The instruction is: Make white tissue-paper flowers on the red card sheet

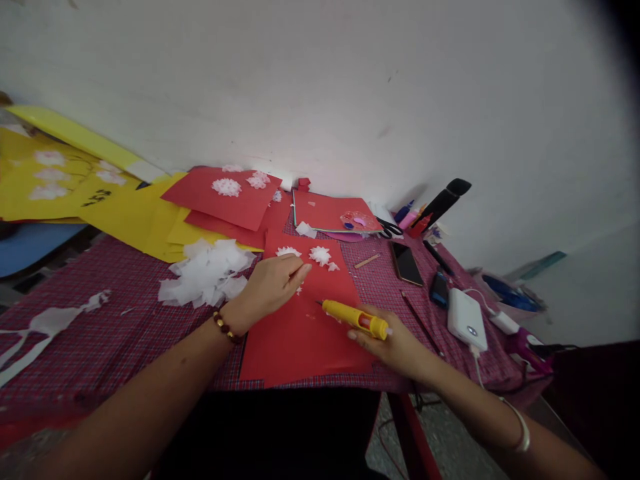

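A red paper sheet [305, 333] lies at the table's front edge, with white tissue flowers [320, 255] near its top. Over its right side, my right hand [393, 340] is closed round a yellow glue pen [355, 317], whose dark tip points left above the paper. My left hand [267, 287] is over the sheet's upper left part, beside the flowers. Its fingers are bent together, and whatever they may hold is hidden. A heap of white tissue pieces [205, 272] lies just left of this hand.
Yellow sheets [127, 217] and more red sheets with flowers [220, 200] cover the back left. To the right are scissors [389, 228], a phone [407, 263], a brown pencil [421, 321] and a white power bank [466, 320] with cables. A wall rises behind the table.
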The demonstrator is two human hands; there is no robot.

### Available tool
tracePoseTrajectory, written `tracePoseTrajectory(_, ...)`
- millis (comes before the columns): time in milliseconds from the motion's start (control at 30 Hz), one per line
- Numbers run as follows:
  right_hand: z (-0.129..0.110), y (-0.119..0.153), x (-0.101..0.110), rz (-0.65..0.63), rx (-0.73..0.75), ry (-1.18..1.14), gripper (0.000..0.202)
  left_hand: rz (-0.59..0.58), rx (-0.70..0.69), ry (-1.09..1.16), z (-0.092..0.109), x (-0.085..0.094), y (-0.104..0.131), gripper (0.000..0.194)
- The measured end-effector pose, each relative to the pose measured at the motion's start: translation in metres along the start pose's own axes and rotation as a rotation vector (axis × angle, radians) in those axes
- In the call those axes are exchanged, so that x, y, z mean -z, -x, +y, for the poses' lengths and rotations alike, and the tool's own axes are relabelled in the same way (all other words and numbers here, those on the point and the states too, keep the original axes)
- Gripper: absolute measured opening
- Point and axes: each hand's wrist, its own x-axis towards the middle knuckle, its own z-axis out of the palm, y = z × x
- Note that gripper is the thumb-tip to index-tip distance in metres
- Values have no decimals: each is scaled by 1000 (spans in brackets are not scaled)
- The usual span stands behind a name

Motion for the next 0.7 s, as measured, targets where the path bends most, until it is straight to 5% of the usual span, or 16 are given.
tracePoseTrajectory(700, 11, -6, -3, -40, -30, -19, 22, -28, 3, -4, -1, -2, 1, 36)
